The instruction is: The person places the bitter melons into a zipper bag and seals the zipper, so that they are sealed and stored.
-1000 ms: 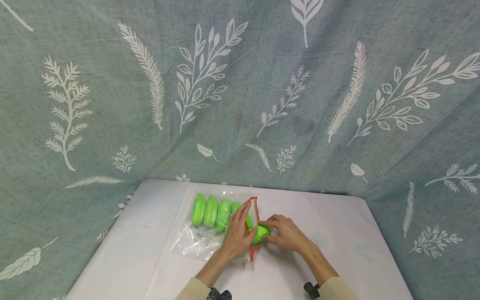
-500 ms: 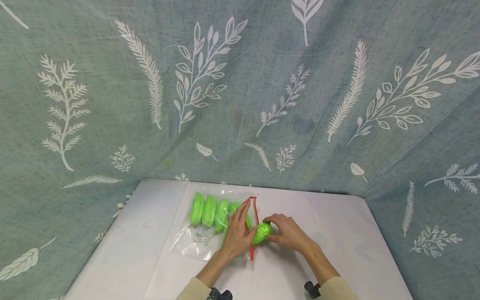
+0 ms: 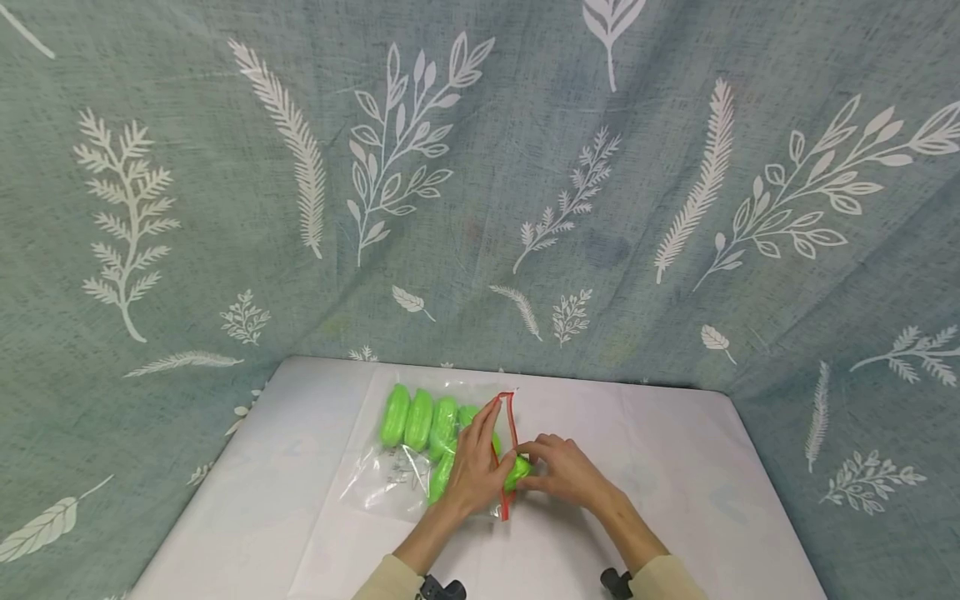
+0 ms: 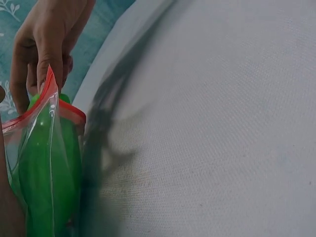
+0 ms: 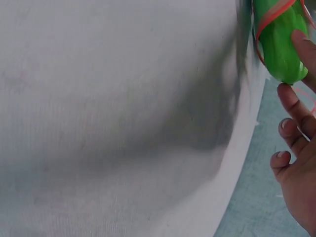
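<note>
A clear zip bag [image 3: 375, 492] with a red zip edge [image 3: 512, 421] lies on the table, its mouth facing right. Several green plastic cucumbers [image 3: 395, 417] show through it. My left hand [image 3: 474, 467] rests across the mouth, fingers mostly straight, thumb beside the opening. My right hand [image 3: 562, 471] pinches the outer end of another cucumber [image 3: 517, 473], which sits mostly within the mouth. In the right wrist view, the thumb presses that cucumber's [image 5: 284, 49] side and the index fingertip meets its end. The left wrist view shows its green body [image 4: 49, 168] behind the clear film.
A white cloth covers the table [image 3: 660, 483]. Behind it and along the sides hangs a grey-green curtain [image 3: 450, 208] with white leaf prints.
My right hand has moved left and the cucumber has slid farther into the bag. Inside, a cucumber near my left wrist shows more. The left hand stays in place.
</note>
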The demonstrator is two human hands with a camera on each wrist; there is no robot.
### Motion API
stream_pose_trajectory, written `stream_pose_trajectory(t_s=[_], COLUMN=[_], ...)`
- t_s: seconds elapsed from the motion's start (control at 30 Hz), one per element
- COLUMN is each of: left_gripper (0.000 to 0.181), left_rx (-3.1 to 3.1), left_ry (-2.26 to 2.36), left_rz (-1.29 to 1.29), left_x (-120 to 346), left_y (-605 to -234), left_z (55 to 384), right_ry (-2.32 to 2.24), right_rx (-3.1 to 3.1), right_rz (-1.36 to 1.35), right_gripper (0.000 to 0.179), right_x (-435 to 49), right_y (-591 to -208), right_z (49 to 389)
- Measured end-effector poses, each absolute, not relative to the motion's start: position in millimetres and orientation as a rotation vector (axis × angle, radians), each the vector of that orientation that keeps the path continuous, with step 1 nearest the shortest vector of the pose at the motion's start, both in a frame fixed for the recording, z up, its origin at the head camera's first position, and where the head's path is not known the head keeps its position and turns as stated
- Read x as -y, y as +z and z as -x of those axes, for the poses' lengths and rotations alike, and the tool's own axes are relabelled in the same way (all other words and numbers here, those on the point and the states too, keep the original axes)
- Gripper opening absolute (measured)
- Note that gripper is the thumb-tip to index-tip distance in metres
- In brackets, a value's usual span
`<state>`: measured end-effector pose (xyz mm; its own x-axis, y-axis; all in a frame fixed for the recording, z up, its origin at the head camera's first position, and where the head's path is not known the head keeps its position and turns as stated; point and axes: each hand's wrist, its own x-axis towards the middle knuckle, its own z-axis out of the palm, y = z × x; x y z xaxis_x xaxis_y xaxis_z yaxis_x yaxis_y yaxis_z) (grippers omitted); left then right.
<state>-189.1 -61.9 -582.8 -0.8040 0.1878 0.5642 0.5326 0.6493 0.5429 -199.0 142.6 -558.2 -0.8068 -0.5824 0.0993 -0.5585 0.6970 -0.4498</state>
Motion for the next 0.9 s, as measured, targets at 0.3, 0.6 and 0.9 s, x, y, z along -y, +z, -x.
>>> stream_pose_trajectory(t_s=[0.3,0.6,0.9], left_gripper=[0.084,0.082,0.081], left_rx=[2.417,2.418,2.404], left_ry=[-0.995,-1.005,-1.021], left_rz=[0.555,0.563,0.552], left_x=[63.0,62.7,61.7], left_y=[-582.5,-582.8,-582.1], left_z=[189.3,188.9,186.9], right_ry=[-0.79,-0.839,-0.927], right_rx=[-2.826,-2.787,-2.735], right_rz=[0.949,0.913,0.92], right_gripper=[0.039,0.027,0.024], right_x=[-141.2,-137.3,-133.9], right_y=[-555.3,-556.1,-558.2], right_z=[199.2,200.7,198.1])
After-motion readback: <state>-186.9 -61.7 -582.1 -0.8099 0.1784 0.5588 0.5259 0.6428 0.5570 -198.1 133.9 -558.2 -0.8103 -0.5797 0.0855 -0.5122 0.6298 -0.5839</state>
